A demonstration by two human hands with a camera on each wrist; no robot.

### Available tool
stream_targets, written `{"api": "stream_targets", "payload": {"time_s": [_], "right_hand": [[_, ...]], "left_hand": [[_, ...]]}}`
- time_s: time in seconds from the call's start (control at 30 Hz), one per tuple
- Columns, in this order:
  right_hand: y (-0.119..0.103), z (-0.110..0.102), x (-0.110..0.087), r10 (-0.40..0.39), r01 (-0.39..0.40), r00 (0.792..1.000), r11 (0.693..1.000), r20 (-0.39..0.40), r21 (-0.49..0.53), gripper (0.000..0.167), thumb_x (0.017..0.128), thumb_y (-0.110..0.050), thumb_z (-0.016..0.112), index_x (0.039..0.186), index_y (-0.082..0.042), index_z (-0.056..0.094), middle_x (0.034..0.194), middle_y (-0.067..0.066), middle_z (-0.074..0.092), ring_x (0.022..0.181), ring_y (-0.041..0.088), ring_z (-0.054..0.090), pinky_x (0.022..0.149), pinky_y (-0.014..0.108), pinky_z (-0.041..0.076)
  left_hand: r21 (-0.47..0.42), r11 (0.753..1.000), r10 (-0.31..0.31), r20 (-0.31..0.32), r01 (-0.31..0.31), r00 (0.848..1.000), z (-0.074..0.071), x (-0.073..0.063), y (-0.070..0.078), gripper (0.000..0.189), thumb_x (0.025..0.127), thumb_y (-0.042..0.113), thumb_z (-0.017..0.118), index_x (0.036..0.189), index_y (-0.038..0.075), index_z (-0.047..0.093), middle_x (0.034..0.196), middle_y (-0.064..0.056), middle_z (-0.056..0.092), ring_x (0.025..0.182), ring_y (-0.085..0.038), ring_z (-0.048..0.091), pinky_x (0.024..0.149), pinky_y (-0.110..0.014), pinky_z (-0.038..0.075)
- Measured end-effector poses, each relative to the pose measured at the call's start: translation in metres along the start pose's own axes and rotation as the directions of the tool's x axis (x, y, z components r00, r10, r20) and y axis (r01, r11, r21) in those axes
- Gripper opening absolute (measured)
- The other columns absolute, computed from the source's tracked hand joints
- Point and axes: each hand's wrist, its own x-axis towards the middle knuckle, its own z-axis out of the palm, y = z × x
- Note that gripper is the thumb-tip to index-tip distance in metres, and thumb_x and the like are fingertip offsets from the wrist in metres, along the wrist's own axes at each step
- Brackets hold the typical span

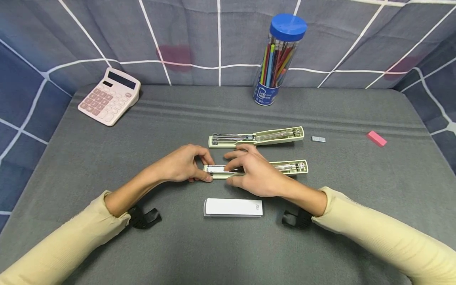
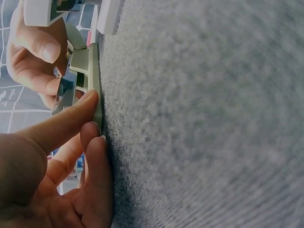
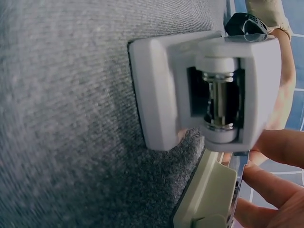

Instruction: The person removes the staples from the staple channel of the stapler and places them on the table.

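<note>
A pale green stapler (image 1: 295, 168) lies swung open across the middle of the table, its metal staple channel showing. My left hand (image 1: 189, 164) pinches its left end between thumb and fingers, as the left wrist view also shows on the stapler's base (image 2: 92, 71). Over the channel, my right hand (image 1: 254, 172) curls its fingers and thumb around the metal part, hiding the stapler's middle. Just behind lies a second open green stapler (image 1: 278, 135). A closed white stapler (image 1: 233, 207) lies nearer me and stands large in the right wrist view.
A small strip of staples (image 1: 318, 139) and a pink eraser (image 1: 376, 138) lie to the right. At the back stand a pink calculator (image 1: 110, 97) on the left and a blue-lidded tub of pencils (image 1: 272, 67). Checked cloth (image 1: 196, 39) hangs behind the grey table.
</note>
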Motion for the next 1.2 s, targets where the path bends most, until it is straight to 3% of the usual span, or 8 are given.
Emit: {"api": "stream_targets", "payload": {"time_s": [0.4,0.7,1.0,1.2], "right_hand": [[-0.001,0.003,0.001,0.021,-0.019,0.999,0.999,-0.027,0.042,0.018,0.084,-0.016,0.074,0.100,-0.007,0.076,0.135,0.009,0.059,0.139,0.032,0.030,0.113,0.052,0.022],[-0.004,0.009,0.001,0.012,-0.015,0.998,0.999,-0.068,-0.042,0.012,0.088,-0.016,0.070,0.096,-0.009,0.077,0.134,0.011,0.060,0.140,0.032,0.030,0.112,0.052,0.023],[-0.003,0.009,0.003,0.049,-0.045,0.996,0.997,-0.069,0.063,0.011,0.087,-0.018,0.073,0.093,-0.010,0.076,0.131,0.011,0.062,0.137,0.030,0.035,0.112,0.050,0.025],[-0.003,0.011,0.004,0.014,0.001,0.990,0.994,-0.142,0.105,0.007,0.087,-0.011,0.070,0.090,-0.010,0.077,0.118,0.004,0.069,0.131,0.028,0.044,0.109,0.044,0.031]], "left_hand": [[0.002,1.000,0.008,-0.002,-0.008,1.000,0.000,-0.001,-0.001,0.026,0.074,0.008,0.087,0.094,0.007,0.070,0.086,-0.005,0.063,0.050,-0.016,0.058,0.047,-0.031,0.050],[0.009,1.000,0.012,-0.007,-0.012,1.000,0.000,0.000,-0.001,0.026,0.074,0.008,0.087,0.093,0.007,0.069,0.085,-0.004,0.063,0.049,-0.016,0.058,0.046,-0.031,0.050],[0.011,1.000,0.010,-0.006,-0.010,1.000,0.000,0.000,-0.002,0.027,0.074,0.008,0.087,0.094,0.007,0.070,0.084,-0.004,0.064,0.050,-0.016,0.058,0.046,-0.032,0.050],[0.015,1.000,0.013,-0.002,-0.013,1.000,0.000,0.001,-0.002,0.026,0.075,0.009,0.087,0.094,0.007,0.070,0.085,-0.003,0.064,0.049,-0.016,0.059,0.047,-0.032,0.050]]}}
